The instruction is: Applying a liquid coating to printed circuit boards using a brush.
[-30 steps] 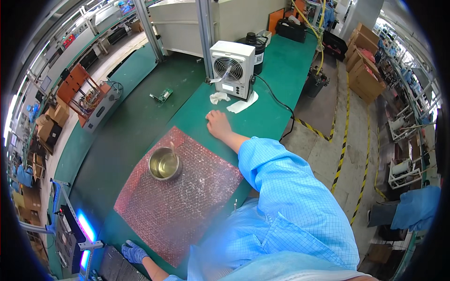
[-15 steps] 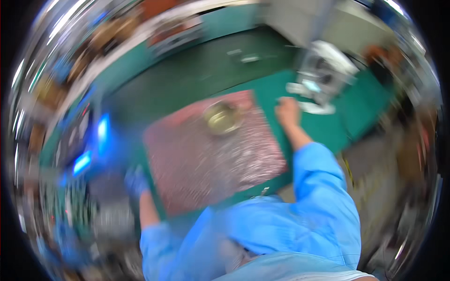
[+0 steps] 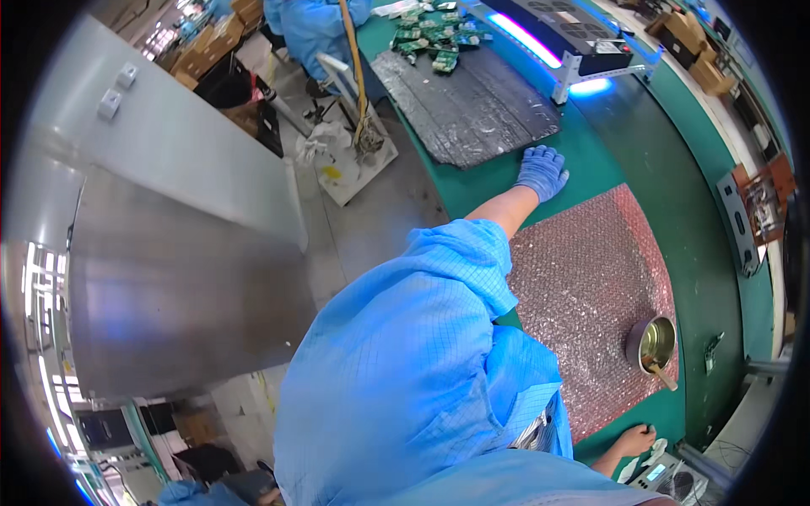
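My left hand (image 3: 542, 173), in a blue-grey knit glove, lies on the green mat (image 3: 472, 190) with its fingers stretched out and nothing visible under them. It sits between a worn dark board (image 3: 472, 110) and a sheet of reddish bubble wrap (image 3: 582, 295). On the wrap stands a round metal bowl (image 3: 639, 344) of yellowish liquid, a brush-like handle (image 3: 665, 379) leaning out of it. My bare right hand (image 3: 633, 441) rests beyond the wrap's lower corner, fingers curled closed. Whether anything is in them is too small to make out. Beside it is a white device (image 3: 666, 476) with a small display.
Green circuit boards (image 3: 445, 38) are heaped on the dark board's far end. A fan unit (image 3: 574, 34) with glowing blue-violet light stands over the conveyor belt (image 3: 700, 253). A person in blue (image 3: 312, 34) is at the far left. A metal cabinet (image 3: 186, 287) stands at left.
My view has swung left, bringing the dark board, circuit boards and cabinet into sight. My left hand now lies flat between board and wrap; my right hand remains beside the white device.
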The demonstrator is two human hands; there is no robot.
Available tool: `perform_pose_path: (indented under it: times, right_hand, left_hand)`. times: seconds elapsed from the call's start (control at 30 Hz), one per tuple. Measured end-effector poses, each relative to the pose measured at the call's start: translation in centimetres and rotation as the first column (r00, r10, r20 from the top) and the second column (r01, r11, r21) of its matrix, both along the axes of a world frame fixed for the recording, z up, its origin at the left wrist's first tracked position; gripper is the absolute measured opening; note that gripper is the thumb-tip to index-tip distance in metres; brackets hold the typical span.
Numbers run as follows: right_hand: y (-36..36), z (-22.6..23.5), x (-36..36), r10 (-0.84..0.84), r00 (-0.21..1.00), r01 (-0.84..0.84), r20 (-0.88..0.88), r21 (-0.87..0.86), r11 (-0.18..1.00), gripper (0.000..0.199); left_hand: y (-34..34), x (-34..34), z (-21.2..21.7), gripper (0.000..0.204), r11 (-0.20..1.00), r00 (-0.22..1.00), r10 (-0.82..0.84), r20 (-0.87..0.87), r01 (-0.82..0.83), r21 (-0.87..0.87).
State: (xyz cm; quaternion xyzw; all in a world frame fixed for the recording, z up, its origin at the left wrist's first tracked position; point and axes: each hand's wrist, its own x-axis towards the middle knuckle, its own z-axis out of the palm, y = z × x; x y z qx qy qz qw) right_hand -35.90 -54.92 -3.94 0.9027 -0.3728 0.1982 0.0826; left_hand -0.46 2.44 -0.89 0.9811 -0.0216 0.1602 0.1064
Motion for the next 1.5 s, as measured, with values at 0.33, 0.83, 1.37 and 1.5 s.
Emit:
perform_pose_path:
  times: [0.33,0.83,1.37,1.5]
  right_hand:
    - [0.1,0.8,0.0,-0.083,0.996,0.084,-0.037,0.019,0.996,0.03]
    - [-0.4,0.1,-0.1,-0.077,0.996,0.078,-0.036,0.026,0.997,0.03]
    - [0.2,0.5,-0.6,-0.077,0.997,0.077,0.004,0.015,0.997,0.03]
    - [0.3,0.4,-0.4,-0.086,0.996,0.086,-0.024,0.0,0.996,0.031]
  left_hand:
    - [-0.9,0.3,0.9,0.042,0.999,0.999,-0.02,-0.051,0.018,-0.033]
    - [-0.6,0.2,0.8,0.04,1.0,1.0,-0.007,-0.011,0.007,-0.014]
    - [-0.9,0.1,0.6,0.04,0.999,1.0,-0.008,-0.027,0.009,0.05]
    - [-0.9,0.1,0.6,0.04,0.999,1.0,-0.018,0.011,0.017,0.051]
